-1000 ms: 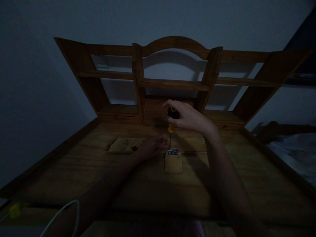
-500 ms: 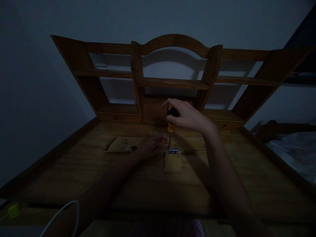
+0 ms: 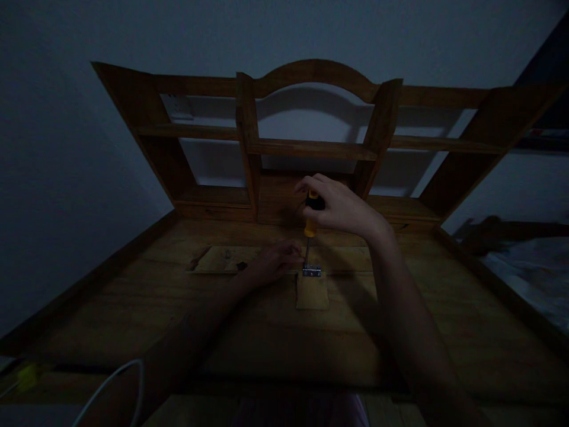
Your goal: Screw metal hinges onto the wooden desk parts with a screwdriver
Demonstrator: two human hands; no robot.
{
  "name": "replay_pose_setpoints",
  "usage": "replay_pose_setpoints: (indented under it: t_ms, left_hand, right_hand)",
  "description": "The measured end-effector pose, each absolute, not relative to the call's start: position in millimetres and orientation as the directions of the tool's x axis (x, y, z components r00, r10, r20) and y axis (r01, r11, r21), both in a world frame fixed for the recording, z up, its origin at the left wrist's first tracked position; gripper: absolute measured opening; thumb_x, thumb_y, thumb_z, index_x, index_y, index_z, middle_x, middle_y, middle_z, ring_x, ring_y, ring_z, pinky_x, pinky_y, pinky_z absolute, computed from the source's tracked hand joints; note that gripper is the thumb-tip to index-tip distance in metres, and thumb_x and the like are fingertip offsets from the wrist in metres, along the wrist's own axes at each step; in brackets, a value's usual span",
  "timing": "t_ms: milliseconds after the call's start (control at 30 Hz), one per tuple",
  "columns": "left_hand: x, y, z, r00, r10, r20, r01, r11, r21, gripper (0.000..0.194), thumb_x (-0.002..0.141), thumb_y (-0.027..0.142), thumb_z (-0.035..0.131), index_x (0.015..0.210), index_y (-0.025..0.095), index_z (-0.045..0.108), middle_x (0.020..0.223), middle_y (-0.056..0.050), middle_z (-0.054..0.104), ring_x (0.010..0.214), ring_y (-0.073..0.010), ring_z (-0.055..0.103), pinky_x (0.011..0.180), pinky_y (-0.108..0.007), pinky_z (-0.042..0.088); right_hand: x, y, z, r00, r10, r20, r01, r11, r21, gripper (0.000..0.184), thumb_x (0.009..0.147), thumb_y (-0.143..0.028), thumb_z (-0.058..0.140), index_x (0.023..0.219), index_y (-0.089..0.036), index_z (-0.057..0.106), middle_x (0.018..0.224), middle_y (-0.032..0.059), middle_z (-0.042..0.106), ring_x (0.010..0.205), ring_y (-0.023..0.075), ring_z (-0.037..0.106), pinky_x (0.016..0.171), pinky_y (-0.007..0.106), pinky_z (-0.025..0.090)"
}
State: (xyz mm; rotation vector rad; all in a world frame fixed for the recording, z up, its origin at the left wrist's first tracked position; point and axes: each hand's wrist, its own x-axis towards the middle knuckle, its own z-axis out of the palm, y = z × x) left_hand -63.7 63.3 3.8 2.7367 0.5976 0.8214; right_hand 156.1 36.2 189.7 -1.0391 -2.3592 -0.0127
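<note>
My right hand (image 3: pixel 335 204) is closed around the black and yellow handle of a screwdriver (image 3: pixel 310 227), gripping it from above. The shaft points down, slightly tilted, and its tip meets the left part of a small metal hinge (image 3: pixel 312 271). That hinge lies where a short piece of wood (image 3: pixel 312 293) meets a longer wooden strip (image 3: pixel 347 258). My left hand (image 3: pixel 276 261) rests low over the strip, its fingers bent together with the tips beside the screwdriver tip and the hinge's left edge. What those fingertips pinch, if anything, is too dark to make out.
The work lies on a wooden desk (image 3: pixel 151 296) with raised side edges. Behind it stands a wooden shelf unit (image 3: pixel 311 148) against the wall. A white cable (image 3: pixel 109 379) crosses my left forearm, and a yellow object (image 3: pixel 27 378) sits at the lower left. The room is dim.
My right hand and the screwdriver handle have shifted slightly to the right, tilting the shaft a little more. The left hand and the hinge stay nearly where they were.
</note>
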Motion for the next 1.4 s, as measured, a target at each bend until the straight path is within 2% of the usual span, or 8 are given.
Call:
replay_pose_setpoints:
  t_ms: [300,400,500,667,867,1067,1267,1400]
  left_hand:
    - [-63.9,63.9,3.9,0.766,0.429,0.480,0.298,-0.897,0.326,0.039,0.097,0.010,0.049,0.123,0.026,0.072,0.131,-0.009,0.059,0.119,-0.0211,0.060,0.103,-0.039,0.052]
    - [-64.3,63.4,3.9,0.763,0.441,0.472,0.307,-0.890,0.336,0.041,0.095,0.008,0.049,0.123,0.027,0.072,0.131,-0.008,0.059,0.118,-0.0210,0.061,0.102,-0.039,0.052]
    - [-64.1,64.0,2.4,0.759,0.444,0.477,0.308,-0.889,0.338,0.041,0.096,0.009,0.049,0.123,0.028,0.072,0.131,-0.008,0.059,0.117,-0.0207,0.061,0.102,-0.039,0.052]
    - [-63.5,64.4,2.6,0.757,0.444,0.479,0.316,-0.891,0.327,0.036,0.097,0.012,0.049,0.120,0.026,0.073,0.128,-0.008,0.060,0.116,-0.0212,0.061,0.101,-0.039,0.052]
    - [-64.6,63.1,3.9,0.762,0.457,0.460,0.330,-0.884,0.331,0.036,0.099,0.013,0.049,0.121,0.027,0.072,0.132,-0.008,0.059,0.116,-0.0200,0.062,0.101,-0.037,0.052]
    - [-64.5,63.5,2.4,0.757,0.455,0.469,0.331,-0.886,0.324,0.037,0.097,0.012,0.048,0.122,0.026,0.073,0.130,-0.009,0.060,0.116,-0.0211,0.061,0.101,-0.039,0.053]
    - [-63.5,63.2,4.0,0.756,0.448,0.477,0.323,-0.889,0.324,0.035,0.098,0.014,0.048,0.118,0.027,0.074,0.129,-0.008,0.061,0.115,-0.0209,0.062,0.100,-0.039,0.054]
    - [-62.7,62.2,5.6,0.756,0.444,0.480,0.310,-0.890,0.335,0.036,0.098,0.013,0.048,0.120,0.026,0.073,0.130,-0.008,0.060,0.115,-0.0203,0.062,0.100,-0.038,0.054]
  right_hand:
    - [157.1,36.5,189.6,-0.549,0.653,0.522,0.661,0.721,-0.207,0.023,0.095,-0.042,0.060,0.107,-0.022,0.063,0.107,0.0063,0.067,0.101,0.0245,0.062,0.092,0.037,0.044]
    - [157.4,37.0,190.2,-0.554,0.649,0.522,0.665,0.722,-0.192,0.017,0.094,-0.030,0.058,0.107,-0.023,0.065,0.109,0.0060,0.068,0.102,0.0237,0.063,0.092,0.036,0.044]
    - [156.6,35.7,191.0,-0.546,0.667,0.506,0.674,0.709,-0.207,0.027,0.088,-0.023,0.056,0.115,-0.023,0.064,0.119,0.0067,0.065,0.108,0.0247,0.062,0.097,0.037,0.043]
    - [154.6,32.7,192.0,-0.543,0.681,0.491,0.680,0.700,-0.219,0.032,0.088,-0.025,0.057,0.119,-0.023,0.063,0.121,0.0065,0.065,0.108,0.0250,0.062,0.097,0.038,0.044]
    - [155.5,33.3,193.1,-0.544,0.670,0.505,0.700,0.695,-0.168,0.022,0.094,-0.033,0.056,0.109,-0.023,0.068,0.105,0.0054,0.070,0.096,0.0237,0.065,0.088,0.036,0.045]
    - [155.2,34.1,190.4,-0.537,0.678,0.502,0.693,0.694,-0.196,0.036,0.086,-0.024,0.058,0.122,-0.022,0.062,0.123,0.0075,0.064,0.109,0.0259,0.062,0.099,0.039,0.044]
    - [155.5,36.0,188.7,-0.559,0.652,0.513,0.658,0.725,-0.204,0.030,0.096,-0.039,0.058,0.120,-0.024,0.063,0.117,0.0069,0.067,0.110,0.0257,0.062,0.100,0.039,0.043]
    - [156.4,37.0,189.0,-0.551,0.671,0.495,0.686,0.703,-0.188,0.029,0.094,-0.030,0.057,0.122,-0.024,0.064,0.121,0.0070,0.066,0.109,0.0254,0.062,0.100,0.039,0.043]
